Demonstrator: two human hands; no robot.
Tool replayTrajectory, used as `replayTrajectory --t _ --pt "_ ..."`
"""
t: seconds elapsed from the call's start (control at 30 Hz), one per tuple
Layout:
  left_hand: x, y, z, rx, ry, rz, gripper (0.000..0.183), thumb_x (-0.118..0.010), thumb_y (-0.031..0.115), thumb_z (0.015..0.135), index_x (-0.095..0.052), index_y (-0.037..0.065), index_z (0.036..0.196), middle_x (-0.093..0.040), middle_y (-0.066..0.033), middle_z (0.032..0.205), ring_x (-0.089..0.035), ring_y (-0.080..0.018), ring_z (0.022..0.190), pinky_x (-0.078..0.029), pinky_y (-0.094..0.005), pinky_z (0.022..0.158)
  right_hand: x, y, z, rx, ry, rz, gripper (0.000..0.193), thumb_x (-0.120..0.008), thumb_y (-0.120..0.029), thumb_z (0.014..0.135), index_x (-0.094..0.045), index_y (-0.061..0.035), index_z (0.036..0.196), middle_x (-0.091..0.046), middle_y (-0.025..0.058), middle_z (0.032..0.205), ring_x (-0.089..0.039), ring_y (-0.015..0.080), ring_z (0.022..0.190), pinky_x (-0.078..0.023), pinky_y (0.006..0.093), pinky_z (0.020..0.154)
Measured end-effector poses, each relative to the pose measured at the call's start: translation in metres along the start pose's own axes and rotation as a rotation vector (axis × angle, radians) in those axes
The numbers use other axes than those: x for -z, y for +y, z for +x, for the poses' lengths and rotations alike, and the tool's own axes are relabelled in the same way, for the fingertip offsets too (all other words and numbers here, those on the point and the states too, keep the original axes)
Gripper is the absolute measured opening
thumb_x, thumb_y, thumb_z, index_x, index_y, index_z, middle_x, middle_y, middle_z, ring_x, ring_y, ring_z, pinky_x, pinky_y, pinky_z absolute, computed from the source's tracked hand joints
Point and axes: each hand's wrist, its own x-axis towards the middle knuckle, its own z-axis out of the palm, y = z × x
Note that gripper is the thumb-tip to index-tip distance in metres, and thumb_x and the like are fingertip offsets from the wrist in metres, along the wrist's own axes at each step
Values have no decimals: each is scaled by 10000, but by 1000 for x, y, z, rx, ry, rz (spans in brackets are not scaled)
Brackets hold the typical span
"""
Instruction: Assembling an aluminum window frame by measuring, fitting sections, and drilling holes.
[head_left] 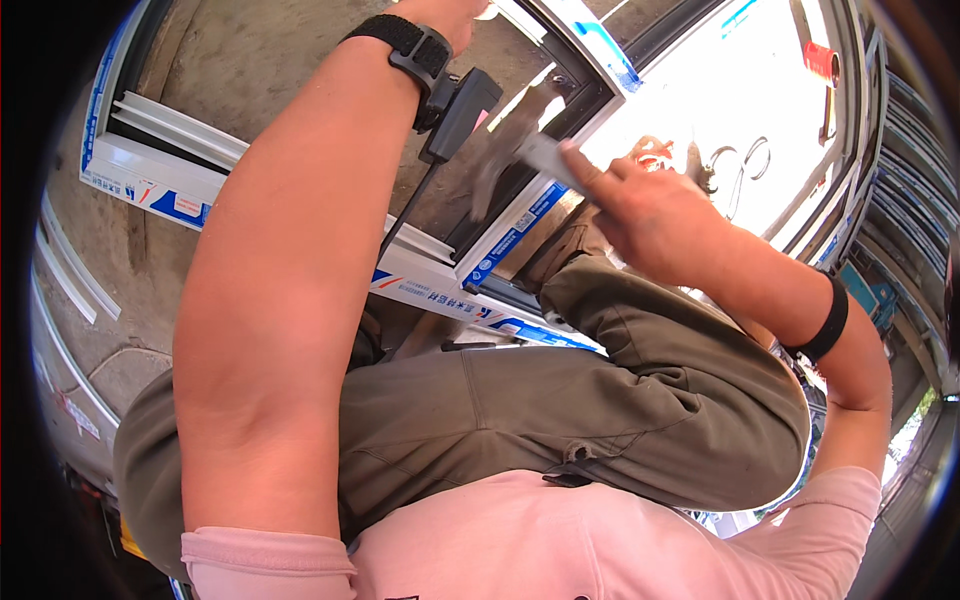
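Shows a pink shirt along the bottom of the frame, then olive trousers with one knee folded toward the right. Rises from the lower left with a bare left forearm, crossing in front of a white frame with blue-marked film. Closes the right hand, right of centre, around the handle of what looks like a hammer. Lies up and to the left of that hand, with the handle's long axis slanting from lower right to upper left and the blurred head set crosswise at the far end. Overlaps the dark inner edge of a slanting bar at that end; hard to tell, through the blur, whether touching or just above. Puts the right hand nearer to this bar than the left hand, at the upper edge of the frame. Cannot tell whether open or gripping there, being mostly cut off above the black wrist strap. Leaves, farther off, a looped cord, a red can at upper right, and stacked long bars along the right rim.
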Motion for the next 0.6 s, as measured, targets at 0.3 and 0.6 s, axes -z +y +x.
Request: replayTrajectory --t 0.3,0.6 --pt "3 13 -14 -19 11 25 226 -699 313 884 -697 87 894 -566 17 741 -485 -97 609 -368 -281 501 0 9 -7 12 77 -32 655 -592 -124 893 -342 -128 1498 -630 210 960 -655 374 803 -529 459 737" --pt "-4 15 -13 47 119 154 288 -677 341 895 -700 71 993 -640 -22 838 -541 -134 687 -417 -312 616 3 19 -16 -18 83 13 617 -514 -82 893 -323 -14 1475 -640 225 891 -647 398 847 -518 458 744"
